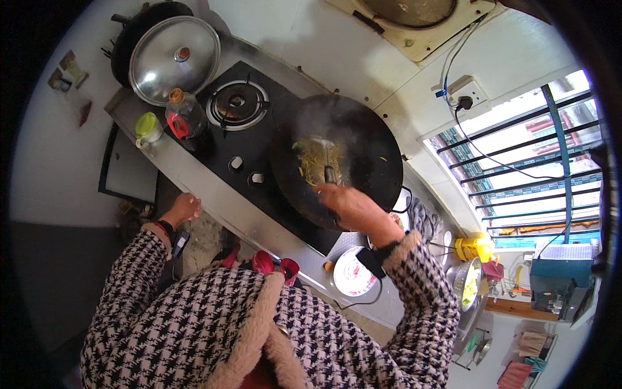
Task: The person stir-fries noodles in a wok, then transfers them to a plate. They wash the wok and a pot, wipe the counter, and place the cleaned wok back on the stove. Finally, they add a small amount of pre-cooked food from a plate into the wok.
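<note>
A large dark wok sits on the right side of the black stove, with steam rising from it. Yellow-green shredded food lies in its middle. My right hand reaches over the wok's near side, closed around the dark handle of a cooking spatula. The spatula's metal head is down among the shreds. My left hand hangs in front of the counter edge with its fingers curled in, and nothing shows in it.
A second burner is left of the wok. Near it stand a bottle with a red label, a green-lidded jar and a large metal lid. On the right are a white plate, a colander with pale green pieces and a barred window.
</note>
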`<action>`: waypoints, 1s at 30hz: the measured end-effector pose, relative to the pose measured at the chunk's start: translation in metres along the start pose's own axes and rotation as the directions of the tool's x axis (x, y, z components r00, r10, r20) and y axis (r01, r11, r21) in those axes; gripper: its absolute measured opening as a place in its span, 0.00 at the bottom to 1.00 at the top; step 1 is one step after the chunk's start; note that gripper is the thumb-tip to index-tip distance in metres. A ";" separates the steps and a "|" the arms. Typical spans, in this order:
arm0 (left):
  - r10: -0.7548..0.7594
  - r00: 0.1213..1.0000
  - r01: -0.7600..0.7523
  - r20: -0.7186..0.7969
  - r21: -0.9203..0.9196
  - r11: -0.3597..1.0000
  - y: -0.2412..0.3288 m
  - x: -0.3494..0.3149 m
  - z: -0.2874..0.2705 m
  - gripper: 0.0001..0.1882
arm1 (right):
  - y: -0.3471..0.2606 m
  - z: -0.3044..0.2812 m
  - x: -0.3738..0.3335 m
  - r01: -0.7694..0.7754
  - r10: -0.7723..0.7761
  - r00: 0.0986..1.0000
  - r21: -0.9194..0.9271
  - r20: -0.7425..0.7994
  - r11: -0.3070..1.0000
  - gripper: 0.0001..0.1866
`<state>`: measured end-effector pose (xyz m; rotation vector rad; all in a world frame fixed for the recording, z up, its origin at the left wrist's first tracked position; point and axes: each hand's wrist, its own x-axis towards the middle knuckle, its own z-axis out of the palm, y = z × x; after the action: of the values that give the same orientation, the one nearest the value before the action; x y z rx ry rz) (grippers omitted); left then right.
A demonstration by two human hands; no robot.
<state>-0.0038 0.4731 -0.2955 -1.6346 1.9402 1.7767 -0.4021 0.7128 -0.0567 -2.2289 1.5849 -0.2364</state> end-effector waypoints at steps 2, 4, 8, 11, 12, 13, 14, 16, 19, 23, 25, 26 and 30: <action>0.035 0.999 -0.035 -0.018 0.000 0.999 -0.007 0.005 -0.001 0.10 | -0.025 0.000 -0.018 0.009 -0.006 0.999 -0.097 0.032 0.995 0.10; 0.027 1.000 -0.026 0.011 -0.055 0.998 -0.015 0.012 -0.001 0.09 | -0.048 -0.006 -0.035 -0.049 0.051 0.998 -0.064 0.034 0.997 0.08; -0.058 0.998 0.059 0.018 -0.039 0.998 -0.020 0.024 -0.001 0.09 | -0.081 -0.011 -0.055 -0.203 0.201 0.979 0.086 0.035 0.975 0.09; -0.064 0.998 0.064 0.009 0.012 0.998 -0.014 0.024 -0.002 0.08 | -0.087 0.002 -0.050 -0.177 0.178 0.984 0.180 0.010 0.968 0.12; -0.062 0.998 0.063 0.016 -0.018 0.998 -0.010 0.022 -0.002 0.09 | -0.083 0.008 -0.045 -0.118 0.118 0.993 0.191 0.011 0.974 0.13; -0.076 0.997 0.076 0.005 -0.032 0.997 -0.007 0.021 -0.002 0.09 | -0.078 0.014 -0.040 -0.177 0.180 0.984 0.135 -0.003 0.975 0.12; -0.090 0.996 0.089 -0.008 -0.047 0.995 -0.004 0.019 -0.002 0.09 | -0.071 0.018 -0.035 -0.192 0.194 0.981 0.085 -0.019 0.978 0.11; -0.082 0.996 0.081 0.021 0.030 0.996 0.000 0.016 -0.003 0.08 | -0.054 0.020 -0.029 -0.319 0.318 0.947 -0.019 -0.030 0.948 0.13; -0.056 0.998 0.056 0.015 -0.010 0.998 0.000 0.017 -0.003 0.08 | -0.030 0.000 -0.041 -0.315 0.308 0.875 0.044 -0.373 0.948 0.12; -0.056 0.997 0.055 0.059 0.012 0.998 -0.007 0.023 -0.002 0.08 | -0.004 -0.047 -0.083 -0.429 0.656 0.547 0.498 -0.520 0.753 0.08; -0.059 0.997 0.062 0.044 -0.079 0.995 -0.009 0.025 -0.002 0.08 | 0.015 -0.061 -0.099 -0.487 0.754 0.416 0.576 -0.508 0.657 0.08; -0.062 0.998 0.064 0.023 -0.108 0.992 -0.010 0.025 -0.001 0.09 | 0.026 -0.063 -0.105 -0.533 0.736 0.401 0.514 -0.545 0.672 0.07; -0.031 0.999 0.031 0.007 -0.011 0.999 -0.003 0.018 0.000 0.09 | 0.072 -0.060 -0.106 -0.512 0.856 0.261 0.688 -0.446 0.514 0.10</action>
<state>-0.0094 0.4624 -0.3092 -1.6511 1.8949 1.7824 -0.5226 0.7782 -0.0226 -0.8213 2.4907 -1.2358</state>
